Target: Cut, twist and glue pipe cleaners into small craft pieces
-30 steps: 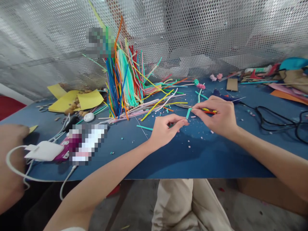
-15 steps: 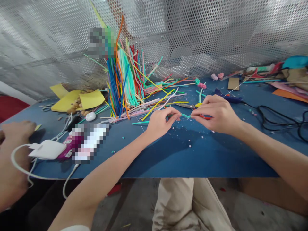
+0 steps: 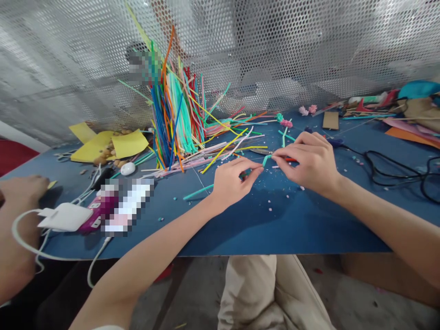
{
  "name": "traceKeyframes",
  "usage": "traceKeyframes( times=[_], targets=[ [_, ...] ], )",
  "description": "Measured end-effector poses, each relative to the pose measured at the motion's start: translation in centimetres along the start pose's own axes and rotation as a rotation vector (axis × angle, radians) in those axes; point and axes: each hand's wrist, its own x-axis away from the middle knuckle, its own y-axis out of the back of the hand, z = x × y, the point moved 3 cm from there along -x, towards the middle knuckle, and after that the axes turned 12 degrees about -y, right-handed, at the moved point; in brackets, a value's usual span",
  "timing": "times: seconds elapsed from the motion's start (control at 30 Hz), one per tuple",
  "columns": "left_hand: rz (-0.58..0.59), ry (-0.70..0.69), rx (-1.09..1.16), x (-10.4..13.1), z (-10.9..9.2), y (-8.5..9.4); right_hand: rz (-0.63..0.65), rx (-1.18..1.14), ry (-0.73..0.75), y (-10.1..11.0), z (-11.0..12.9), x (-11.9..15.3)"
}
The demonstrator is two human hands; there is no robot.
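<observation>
A teal pipe cleaner (image 3: 266, 159) is pinched between both hands above the blue table; the piece showing between the fingertips is bent. My left hand (image 3: 237, 179) holds it between thumb and fingers, and a long straight end comes out on the left side of that hand. My right hand (image 3: 307, 160) pinches the other end with thumb and forefinger. Just behind the fingers lie pliers or scissors (image 3: 263, 151), partly hidden by my right hand. A thin white thread (image 3: 201, 181) runs down to the left of my left hand.
Many coloured pipe cleaners (image 3: 182, 114) stand at the back left, others lying beside them. Left are yellow paper (image 3: 130, 144), a phone (image 3: 129, 206), a white charger (image 3: 67, 216) and another person's arm (image 3: 20, 220). A black cable (image 3: 388, 169) lies right; pink and teal fluffy pieces (image 3: 286, 123) sit behind.
The teal piece between my fingertips has changed from nearly level to a raised bend. Its left end now slants lower, and my left hand has shifted slightly down and right.
</observation>
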Motion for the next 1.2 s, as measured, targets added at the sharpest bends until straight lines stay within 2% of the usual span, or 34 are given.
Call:
traceKeyframes(
  times=[0.1,0.2,0.3,0.4,0.5,0.63,0.8,0.87,0.93,1.07,1.13,1.2],
  targets=[
    [0.019,0.077,0.062,0.4,0.3,-0.6,-0.012,-0.136,-0.145,-0.2,-0.2,0.0],
    [0.069,0.101,0.101,0.5,0.7,-1.1,0.03,-0.308,-0.228,-0.2,-0.2,0.0],
    [0.114,0.043,0.131,0.3,1.3,-1.1,0.164,-0.47,-0.178,-0.1,0.1,0.0],
    [0.135,-0.074,0.066,-0.1,1.8,-0.3,0.301,-0.554,-0.046,-0.1,0.1,0.0],
    [0.143,-0.209,-0.087,-0.4,2.1,0.6,0.328,-0.475,0.093,0.0,-0.4,-0.2],
    [0.119,-0.335,-0.278,-0.6,2.1,1.2,0.267,-0.281,0.212,0.0,-0.8,-0.2],
    [-0.066,-0.363,-0.372,-0.7,0.8,2.0,0.149,-0.149,0.111,-0.4,-0.9,-0.1],
    [-0.09,-0.389,-0.341,-0.5,0.1,2.1,0.114,-0.122,0.061,-0.6,-0.8,0.0],
    [-0.02,-0.346,-0.296,-0.3,-0.3,1.8,0.079,-0.107,0.018,-0.7,-0.8,0.1],
    [0.156,-0.076,-0.16,-0.1,0.4,0.3,0.018,-0.128,-0.035,-0.6,-0.6,0.4],
    [0.176,0.05,0.059,0.0,0.9,-0.5,0.016,-0.154,-0.042,-0.6,-0.3,0.5],
    [0.133,0.157,0.301,0.2,1.2,-1.2,0.038,-0.182,-0.026,-0.8,0.0,0.7]
  ],
)
